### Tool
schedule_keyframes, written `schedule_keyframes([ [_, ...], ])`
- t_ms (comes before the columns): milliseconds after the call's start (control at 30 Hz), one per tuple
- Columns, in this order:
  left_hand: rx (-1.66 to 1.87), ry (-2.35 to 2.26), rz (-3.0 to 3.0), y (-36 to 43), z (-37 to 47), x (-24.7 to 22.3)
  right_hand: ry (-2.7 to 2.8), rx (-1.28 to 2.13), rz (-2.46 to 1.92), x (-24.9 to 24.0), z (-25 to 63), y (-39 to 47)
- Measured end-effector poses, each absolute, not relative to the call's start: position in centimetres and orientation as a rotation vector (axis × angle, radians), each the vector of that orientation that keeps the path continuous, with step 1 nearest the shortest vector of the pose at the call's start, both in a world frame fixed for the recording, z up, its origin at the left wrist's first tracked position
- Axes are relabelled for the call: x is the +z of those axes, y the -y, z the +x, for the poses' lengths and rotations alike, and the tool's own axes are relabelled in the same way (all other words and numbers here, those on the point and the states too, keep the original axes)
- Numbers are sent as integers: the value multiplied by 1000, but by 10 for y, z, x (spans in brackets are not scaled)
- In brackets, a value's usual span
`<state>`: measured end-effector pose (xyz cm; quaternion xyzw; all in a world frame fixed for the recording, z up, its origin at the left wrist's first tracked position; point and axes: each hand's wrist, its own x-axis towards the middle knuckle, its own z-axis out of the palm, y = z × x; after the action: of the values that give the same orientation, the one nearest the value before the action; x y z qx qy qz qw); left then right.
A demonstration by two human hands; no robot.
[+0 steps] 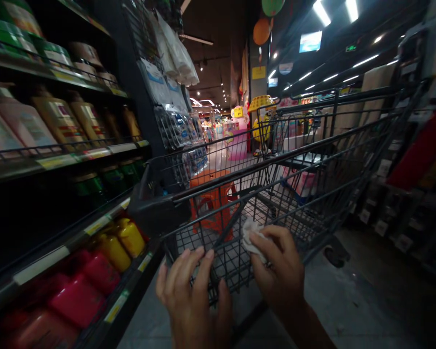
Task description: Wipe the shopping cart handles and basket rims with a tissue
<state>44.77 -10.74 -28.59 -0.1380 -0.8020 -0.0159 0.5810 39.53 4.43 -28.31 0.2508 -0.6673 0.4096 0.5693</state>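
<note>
A dark grey wire shopping cart (305, 211) stands before me, its side panel facing my hands. My right hand (281, 271) is closed with a crumpled white tissue (252, 233) pinched between thumb and fingers, against or just in front of the cart's wires. To its left, my left hand (194, 295) is at the lower wires of the same side, fingers stretched and slightly bent, thumb apart. Whether its fingertips press on the wire is hard to make out. Through the mesh shows an orange plastic stool (212, 198).
Shelves (43, 261) with bottles and jars run along the left, close to the cart's corner. Packaged goods hang on a rack (167, 111) beyond. A dark display with a red item (419, 152) stands at the right. Further back are a yellow figure (261, 128) and a pink bin (239, 143).
</note>
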Motion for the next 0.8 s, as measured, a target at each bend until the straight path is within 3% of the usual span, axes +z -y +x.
schedule_keyframes([
  [533, 175, 1899, -164, 103, 422, -288, 1627, 1019, 128, -297, 312, -148],
  [800, 160, 1833, -145, 100, 412, -286, 1626, 1055, -93, -278, 270, -197],
])
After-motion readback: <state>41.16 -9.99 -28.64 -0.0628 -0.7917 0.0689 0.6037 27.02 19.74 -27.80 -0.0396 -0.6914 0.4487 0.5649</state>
